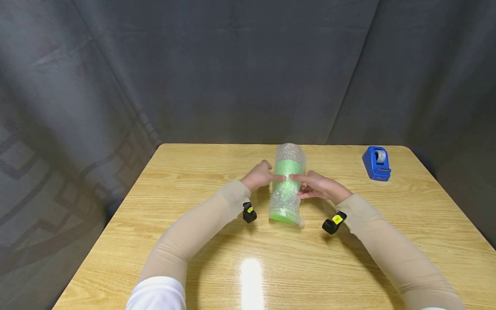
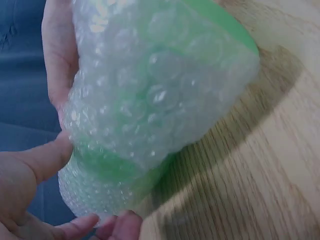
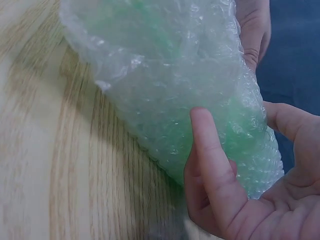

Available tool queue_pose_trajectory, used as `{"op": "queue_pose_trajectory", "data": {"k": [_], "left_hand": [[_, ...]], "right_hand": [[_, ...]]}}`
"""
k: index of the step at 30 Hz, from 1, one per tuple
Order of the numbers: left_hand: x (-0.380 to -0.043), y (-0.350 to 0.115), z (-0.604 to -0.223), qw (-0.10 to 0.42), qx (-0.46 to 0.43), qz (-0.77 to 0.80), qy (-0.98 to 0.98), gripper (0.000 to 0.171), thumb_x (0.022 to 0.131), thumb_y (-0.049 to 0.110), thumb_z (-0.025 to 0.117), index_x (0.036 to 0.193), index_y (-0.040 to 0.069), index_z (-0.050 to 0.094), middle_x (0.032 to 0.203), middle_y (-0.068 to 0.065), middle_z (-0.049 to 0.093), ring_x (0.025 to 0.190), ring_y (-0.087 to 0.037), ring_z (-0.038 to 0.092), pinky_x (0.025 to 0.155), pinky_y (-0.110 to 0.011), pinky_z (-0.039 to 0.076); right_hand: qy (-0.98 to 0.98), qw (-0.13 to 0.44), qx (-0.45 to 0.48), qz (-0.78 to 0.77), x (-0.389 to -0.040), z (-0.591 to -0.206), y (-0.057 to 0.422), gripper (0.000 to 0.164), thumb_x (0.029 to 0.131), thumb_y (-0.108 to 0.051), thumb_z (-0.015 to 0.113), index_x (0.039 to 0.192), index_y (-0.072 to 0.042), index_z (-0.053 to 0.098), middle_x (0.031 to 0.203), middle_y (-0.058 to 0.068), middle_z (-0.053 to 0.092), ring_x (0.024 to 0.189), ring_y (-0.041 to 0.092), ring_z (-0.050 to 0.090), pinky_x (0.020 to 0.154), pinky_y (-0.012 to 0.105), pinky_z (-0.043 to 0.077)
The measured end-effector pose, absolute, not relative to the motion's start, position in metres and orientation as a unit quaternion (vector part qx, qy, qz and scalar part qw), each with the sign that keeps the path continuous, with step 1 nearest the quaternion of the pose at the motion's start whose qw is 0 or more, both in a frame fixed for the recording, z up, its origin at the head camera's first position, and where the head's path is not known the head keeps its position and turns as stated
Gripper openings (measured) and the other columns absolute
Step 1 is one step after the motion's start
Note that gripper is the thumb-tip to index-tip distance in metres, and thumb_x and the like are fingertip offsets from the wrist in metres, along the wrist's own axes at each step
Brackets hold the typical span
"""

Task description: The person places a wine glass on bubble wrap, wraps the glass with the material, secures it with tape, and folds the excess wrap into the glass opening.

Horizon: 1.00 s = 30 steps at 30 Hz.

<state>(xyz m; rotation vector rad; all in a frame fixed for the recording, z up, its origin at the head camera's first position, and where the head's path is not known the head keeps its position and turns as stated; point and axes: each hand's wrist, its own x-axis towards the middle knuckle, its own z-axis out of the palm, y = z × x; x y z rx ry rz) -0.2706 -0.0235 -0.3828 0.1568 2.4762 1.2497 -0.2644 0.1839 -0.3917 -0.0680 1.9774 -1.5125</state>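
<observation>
A green cylinder (image 1: 282, 216), covered in clear bubble wrap (image 1: 288, 151), lies on the table with its long side running away from me. My left hand (image 1: 262, 175) holds it from the left, thumb on top and fingers down along its side. From the right, my right hand (image 1: 319, 187) grips it likewise, the two thumbs nearly meeting over the top. In the right wrist view, one finger of the right hand (image 3: 250, 205) lies along the bubble wrap (image 3: 200, 85). A loose flap of wrap sticks out near the cylinder's front end.
A blue tape dispenser (image 1: 376, 163) with a roll of clear tape (image 1: 380, 156) stands at the back right of the wooden table (image 1: 217, 165). Grey curtains (image 1: 248, 73) hang behind the table's far edge and along its sides.
</observation>
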Motion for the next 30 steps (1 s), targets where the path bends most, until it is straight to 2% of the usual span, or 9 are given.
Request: {"op": "queue_pose_trajectory", "data": {"k": [2,5,11,15,19,21,24,27,30], "left_hand": [[-0.27,-0.021,-0.381,0.159,0.069,0.423,0.889,0.067,0.087,0.036,0.072,0.134,-0.001,0.042,0.126,-0.014,0.055,0.112,-0.027,0.056,0.095,-0.041,0.049],[-0.269,-0.018,-0.379,0.144,0.086,0.402,0.9,0.059,0.088,0.033,0.071,0.13,0.0,0.045,0.12,-0.014,0.059,0.105,-0.024,0.058,0.09,-0.037,0.051],[-0.265,-0.016,-0.373,0.158,0.09,0.423,0.888,0.057,0.086,0.031,0.074,0.124,-0.001,0.046,0.112,-0.011,0.057,0.094,-0.02,0.054,0.081,-0.033,0.05],[-0.262,-0.016,-0.371,0.177,0.094,0.448,0.872,0.065,0.08,0.036,0.079,0.121,0.0,0.045,0.107,-0.009,0.053,0.091,-0.02,0.05,0.075,-0.03,0.047],[-0.26,-0.014,-0.372,0.172,0.098,0.439,0.877,0.069,0.076,0.039,0.082,0.119,0.002,0.043,0.105,-0.009,0.05,0.089,-0.02,0.05,0.072,-0.029,0.047],[-0.259,-0.012,-0.373,0.16,0.097,0.419,0.889,0.071,0.076,0.04,0.082,0.12,0.002,0.043,0.108,-0.011,0.051,0.091,-0.021,0.051,0.074,-0.031,0.049],[-0.258,-0.008,-0.376,0.143,0.095,0.382,0.908,0.083,0.076,0.041,0.082,0.132,-0.001,0.038,0.122,-0.016,0.05,0.104,-0.025,0.054,0.086,-0.035,0.052],[-0.257,-0.005,-0.378,0.135,0.086,0.352,0.922,0.098,0.077,0.04,0.081,0.145,-0.002,0.026,0.136,-0.021,0.043,0.119,-0.03,0.052,0.099,-0.04,0.049],[-0.257,-0.002,-0.378,0.135,0.076,0.34,0.928,0.104,0.077,0.039,0.081,0.15,-0.002,0.018,0.142,-0.023,0.038,0.125,-0.033,0.049,0.104,-0.042,0.046]], "right_hand": [[0.753,0.32,-0.025,-0.574,-0.265,-0.392,0.184,0.033,0.101,-0.03,0.048,0.094,0.002,0.05,0.064,-0.002,0.054,0.059,0.007,0.062,0.064,0.019,0.058],[0.752,0.321,-0.025,-0.575,-0.265,-0.392,0.184,0.033,0.101,-0.03,0.048,0.098,0.002,0.049,0.065,-0.002,0.054,0.06,0.007,0.062,0.065,0.02,0.058],[0.749,0.325,-0.024,-0.577,-0.266,-0.393,0.185,0.033,0.1,-0.03,0.048,0.104,0.003,0.047,0.066,-0.002,0.054,0.061,0.007,0.062,0.066,0.02,0.058],[0.747,0.327,-0.026,-0.577,-0.266,-0.392,0.186,0.031,0.1,-0.03,0.048,0.095,0.001,0.05,0.063,-0.003,0.053,0.061,0.007,0.062,0.066,0.02,0.058],[0.746,0.327,-0.026,-0.579,-0.267,-0.392,0.186,0.032,0.1,-0.03,0.048,0.088,-0.001,0.053,0.061,-0.003,0.054,0.06,0.007,0.062,0.065,0.02,0.058],[0.749,0.325,-0.024,-0.577,-0.267,-0.392,0.186,0.032,0.099,-0.03,0.049,0.09,0.0,0.053,0.062,-0.003,0.052,0.06,0.007,0.062,0.065,0.02,0.058],[0.753,0.322,-0.018,-0.574,-0.266,-0.392,0.184,0.032,0.099,-0.031,0.05,0.096,0.002,0.05,0.064,-0.002,0.05,0.059,0.007,0.061,0.065,0.019,0.058],[0.754,0.321,-0.012,-0.572,-0.266,-0.392,0.183,0.033,0.098,-0.031,0.051,0.102,0.003,0.048,0.066,-0.002,0.049,0.059,0.007,0.061,0.065,0.019,0.058],[0.754,0.322,-0.01,-0.573,-0.267,-0.392,0.183,0.034,0.098,-0.031,0.051,0.103,0.003,0.047,0.065,-0.002,0.049,0.059,0.007,0.061,0.065,0.019,0.058]]}}
